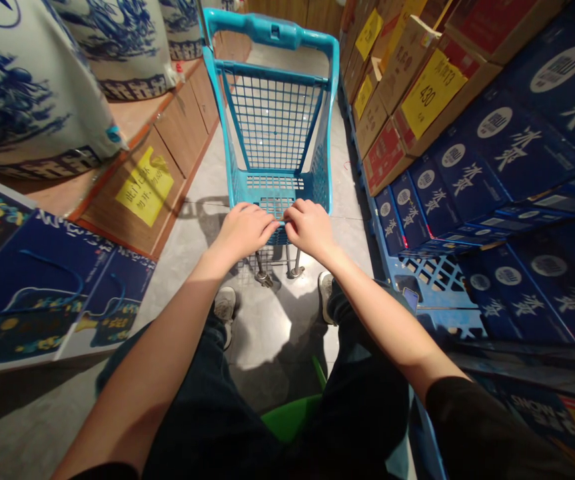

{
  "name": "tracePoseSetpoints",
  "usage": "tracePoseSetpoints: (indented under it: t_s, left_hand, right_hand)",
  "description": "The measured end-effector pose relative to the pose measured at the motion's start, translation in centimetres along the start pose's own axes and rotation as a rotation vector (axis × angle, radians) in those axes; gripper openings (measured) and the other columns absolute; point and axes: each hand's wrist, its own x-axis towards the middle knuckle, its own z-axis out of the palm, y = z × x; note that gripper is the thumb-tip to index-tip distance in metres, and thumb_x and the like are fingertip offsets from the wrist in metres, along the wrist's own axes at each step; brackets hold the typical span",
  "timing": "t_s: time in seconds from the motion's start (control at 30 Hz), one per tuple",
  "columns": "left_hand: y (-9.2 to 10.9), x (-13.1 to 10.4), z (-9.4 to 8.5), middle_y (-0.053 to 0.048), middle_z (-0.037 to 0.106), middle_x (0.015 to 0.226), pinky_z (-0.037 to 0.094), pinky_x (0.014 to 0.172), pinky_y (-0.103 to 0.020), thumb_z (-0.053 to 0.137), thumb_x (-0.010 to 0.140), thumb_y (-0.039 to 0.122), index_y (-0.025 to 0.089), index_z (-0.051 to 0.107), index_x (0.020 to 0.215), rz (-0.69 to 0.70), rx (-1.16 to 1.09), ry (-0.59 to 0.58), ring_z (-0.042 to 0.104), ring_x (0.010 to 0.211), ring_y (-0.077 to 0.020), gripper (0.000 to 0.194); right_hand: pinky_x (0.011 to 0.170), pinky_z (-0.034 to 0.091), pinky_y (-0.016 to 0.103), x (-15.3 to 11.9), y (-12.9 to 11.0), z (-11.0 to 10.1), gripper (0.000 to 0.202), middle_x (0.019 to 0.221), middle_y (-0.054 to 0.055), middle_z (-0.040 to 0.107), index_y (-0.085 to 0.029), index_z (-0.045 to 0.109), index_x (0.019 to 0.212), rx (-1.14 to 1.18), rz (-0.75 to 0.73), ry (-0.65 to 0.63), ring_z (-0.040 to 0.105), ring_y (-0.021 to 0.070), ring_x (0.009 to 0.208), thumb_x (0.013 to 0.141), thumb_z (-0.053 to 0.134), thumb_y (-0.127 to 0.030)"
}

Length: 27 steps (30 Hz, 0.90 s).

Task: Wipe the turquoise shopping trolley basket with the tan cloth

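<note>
A blue plastic shopping cart (277, 120) stands upright right in front of me, its near edge towards my body and its handle at the far end. My left hand (248, 230) is closed over the near edge of its basket. Close beside it, my right hand (310, 227) grips the same edge, the thumbs almost meeting in the middle. The fingertips are partly hidden by the backs of the hands and the rim. No goods show in the basket.
Large white bags with blue print (12, 87) stand on a wooden cabinet (187, 120) at left, above blue gift boxes (42, 267). On the right, blue cartons (467, 167) and brown cartons (407, 73) are stacked on blue pallets (397, 270). A green object (292, 417) lies between my legs.
</note>
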Motion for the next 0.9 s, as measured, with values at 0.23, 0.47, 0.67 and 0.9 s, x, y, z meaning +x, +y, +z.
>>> tracePoseSetpoints:
  t_s: [0.23, 0.47, 0.67, 0.9]
  left_hand:
    - [0.0, -0.1, -0.1, -0.017, 0.086, 0.109, 0.052, 0.112, -0.056, 0.041, 0.115, 0.036, 0.017, 0.084, 0.111, -0.009, 0.020, -0.011, 0.076, 0.118, -0.0369, 0.047]
    - [-0.2, -0.2, 0.2, -0.013, 0.085, 0.103, 0.053, 0.108, -0.054, 0.043, 0.116, 0.042, 0.023, 0.081, 0.097, -0.004, -0.019, 0.036, 0.076, 0.111, -0.0336, 0.047]
    - [-0.2, -0.2, 0.2, -0.017, 0.086, 0.108, 0.052, 0.110, -0.056, 0.039, 0.116, 0.040, 0.019, 0.082, 0.105, -0.013, 0.015, 0.011, 0.076, 0.115, -0.0359, 0.049]
    - [-0.3, -0.2, 0.2, -0.016, 0.086, 0.107, 0.052, 0.108, -0.057, 0.042, 0.115, 0.042, 0.022, 0.082, 0.098, -0.024, -0.010, 0.029, 0.076, 0.114, -0.0357, 0.048]
  right_hand:
    - [0.093, 0.047, 0.041, 0.6, -1.0, -0.7, 0.029, 0.127, 0.017, 0.078, -0.016, 0.081, 0.122, 0.004, -0.068, -0.031, 0.067, 0.0333, 0.119, 0.108, 0.055, -0.017]
    - [0.081, 0.048, 0.041, 1.0, 0.5, -2.7, 0.033, 0.117, 0.018, 0.082, -0.015, 0.084, 0.110, -0.036, 0.182, -0.026, 0.073, 0.0343, 0.109, 0.106, 0.051, -0.015]
    - [0.095, 0.050, 0.045, 0.1, -1.1, -1.6, 0.032, 0.129, 0.018, 0.078, -0.015, 0.083, 0.121, -0.042, -0.070, -0.065, 0.069, 0.0356, 0.124, 0.107, 0.054, -0.015]
    - [0.095, 0.051, 0.047, 0.5, -0.2, -2.2, 0.035, 0.125, 0.022, 0.079, -0.012, 0.082, 0.122, -0.083, 0.138, -0.060, 0.070, 0.0386, 0.122, 0.109, 0.049, -0.016]
